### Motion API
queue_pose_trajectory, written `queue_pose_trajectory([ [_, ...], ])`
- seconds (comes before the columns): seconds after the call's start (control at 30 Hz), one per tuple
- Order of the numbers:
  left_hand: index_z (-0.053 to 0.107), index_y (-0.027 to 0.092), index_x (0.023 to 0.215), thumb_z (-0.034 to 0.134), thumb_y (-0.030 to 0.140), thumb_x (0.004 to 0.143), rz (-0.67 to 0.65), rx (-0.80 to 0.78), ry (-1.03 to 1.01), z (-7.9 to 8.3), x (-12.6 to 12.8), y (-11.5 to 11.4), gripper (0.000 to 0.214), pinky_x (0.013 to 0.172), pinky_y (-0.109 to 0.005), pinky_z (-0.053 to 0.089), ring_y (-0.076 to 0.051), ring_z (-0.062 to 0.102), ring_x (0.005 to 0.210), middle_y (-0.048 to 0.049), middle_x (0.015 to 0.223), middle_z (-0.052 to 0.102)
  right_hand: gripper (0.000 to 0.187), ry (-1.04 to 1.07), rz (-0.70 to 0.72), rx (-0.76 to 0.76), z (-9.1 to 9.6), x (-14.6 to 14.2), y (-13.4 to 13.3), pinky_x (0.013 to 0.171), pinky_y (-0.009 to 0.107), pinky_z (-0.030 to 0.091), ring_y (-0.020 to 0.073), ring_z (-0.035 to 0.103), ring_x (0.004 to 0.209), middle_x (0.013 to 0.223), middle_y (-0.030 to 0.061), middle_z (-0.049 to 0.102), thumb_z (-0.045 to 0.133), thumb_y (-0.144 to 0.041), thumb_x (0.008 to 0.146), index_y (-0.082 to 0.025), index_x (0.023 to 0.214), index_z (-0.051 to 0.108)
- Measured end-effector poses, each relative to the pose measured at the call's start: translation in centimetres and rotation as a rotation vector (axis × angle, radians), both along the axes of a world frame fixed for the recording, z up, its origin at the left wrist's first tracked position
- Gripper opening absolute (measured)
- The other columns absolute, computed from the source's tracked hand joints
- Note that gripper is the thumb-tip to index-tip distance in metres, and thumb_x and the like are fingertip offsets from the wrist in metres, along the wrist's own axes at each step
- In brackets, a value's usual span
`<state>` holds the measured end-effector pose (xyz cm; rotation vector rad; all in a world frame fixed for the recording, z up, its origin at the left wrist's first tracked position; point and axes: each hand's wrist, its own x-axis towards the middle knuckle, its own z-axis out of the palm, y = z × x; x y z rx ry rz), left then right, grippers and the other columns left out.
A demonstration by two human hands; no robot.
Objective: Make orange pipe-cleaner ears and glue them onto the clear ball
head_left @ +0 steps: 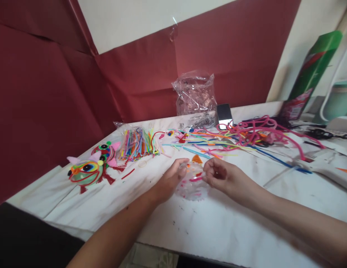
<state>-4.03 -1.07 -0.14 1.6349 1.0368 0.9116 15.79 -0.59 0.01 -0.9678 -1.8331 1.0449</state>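
A clear plastic ball (192, 183) with pink and orange bits on it sits between my two hands above the white table (232, 223). My left hand (171, 179) grips its left side with curled fingers. Pinching at its right upper edge is my right hand (221, 176), fingers closed near a pink strip. An orange piece (197, 159) shows just beyond the ball. Part of the ball is hidden by my fingers.
Two finished fish-like ornaments, one green (86, 172) and one red (106, 152), lie at the left. A pack of coloured sticks (135, 144), loose pipe cleaners (246, 136), a clear bag (196, 95), a glue gun (324, 168) and a green box (313, 74) stand further back.
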Motion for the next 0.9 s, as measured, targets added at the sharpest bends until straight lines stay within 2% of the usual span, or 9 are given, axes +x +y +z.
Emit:
queue_pose_trajectory([
  [0.13, 0.044, 0.021, 0.121, 0.044, 0.054, 0.081, 0.017, 0.004, 0.016, 0.3, 0.1, 0.0, 0.053, 0.088, -0.037, 0.04, -0.025, 0.052, 0.105, -0.0076, 0.116, 0.055, 0.012, -0.015, -0.006, 0.008, -0.1, 0.1, 0.0, 0.053, 0.024, 0.035, 0.0098, 0.039, 0.055, 0.06, -0.0051, 0.043, 0.054, -0.027, 0.075, -0.02, 0.076, 0.045],
  [0.27, 0.043, 0.019, 0.121, 0.066, 0.044, 0.068, 0.037, 0.061, 0.052, 0.4, 0.3, 0.0, 0.063, 0.087, -0.035, 0.041, -0.026, 0.051, 0.107, -0.0094, 0.12, 0.053, 0.011, -0.023, -0.019, 0.025, -0.1, 0.0, -0.1, 0.053, 0.024, 0.035, 0.01, 0.04, 0.056, 0.061, -0.0046, 0.043, 0.054, -0.026, 0.075, -0.02, 0.076, 0.045],
  [0.33, 0.043, 0.018, 0.12, 0.07, 0.038, 0.064, 0.051, 0.077, 0.065, 0.4, 0.4, 0.0, 0.066, 0.087, -0.034, 0.041, -0.026, 0.051, 0.106, -0.0096, 0.12, 0.052, 0.012, -0.019, 0.001, 0.03, 0.0, 0.1, -0.1, 0.053, 0.024, 0.036, 0.0101, 0.041, 0.056, 0.061, -0.0045, 0.044, 0.054, -0.026, 0.075, -0.02, 0.077, 0.044],
  [0.5, 0.043, 0.02, 0.117, 0.069, 0.038, 0.066, 0.034, 0.046, 0.039, 0.4, 0.1, 0.0, 0.061, 0.081, -0.033, 0.043, -0.025, 0.052, 0.102, -0.0083, 0.117, 0.053, 0.017, -0.058, 0.107, 0.042, 0.8, 0.9, 0.5, 0.054, 0.024, 0.036, 0.0106, 0.044, 0.059, 0.064, -0.0023, 0.047, 0.058, -0.03, 0.074, -0.019, 0.071, 0.045],
  [0.6, 0.042, 0.021, 0.116, 0.069, 0.039, 0.065, 0.009, 0.037, 0.036, 0.5, -0.3, 0.0, 0.06, 0.079, -0.033, 0.043, -0.024, 0.053, 0.098, -0.007, 0.113, 0.054, 0.026, -0.14, 0.161, -0.008, 1.5, 1.4, 0.7, 0.049, 0.023, 0.031, 0.0094, 0.039, 0.054, 0.059, -0.003, 0.044, 0.057, -0.039, 0.074, -0.018, 0.064, 0.047],
  [0.73, 0.042, 0.021, 0.116, 0.068, 0.039, 0.066, -0.015, 0.033, 0.05, 0.8, -0.7, 0.0, 0.059, 0.084, -0.035, 0.041, -0.025, 0.051, 0.103, -0.0072, 0.115, 0.052, 0.036, -0.17, 0.228, -0.124, 2.1, 1.4, 0.7, 0.044, 0.022, 0.024, 0.0072, 0.031, 0.048, 0.053, -0.0056, 0.037, 0.058, -0.049, 0.071, -0.018, 0.059, 0.046],
  [0.9, 0.042, 0.02, 0.119, 0.069, 0.037, 0.065, -0.049, 0.026, 0.039, 1.0, -0.8, 0.0, 0.063, 0.089, -0.036, 0.038, -0.027, 0.047, 0.11, -0.0088, 0.122, 0.048, 0.036, -0.211, 0.215, -0.189, 1.9, 1.3, 0.8, 0.044, 0.021, 0.023, 0.0071, 0.03, 0.048, 0.053, -0.0058, 0.037, 0.06, -0.05, 0.068, -0.018, 0.059, 0.045],
])
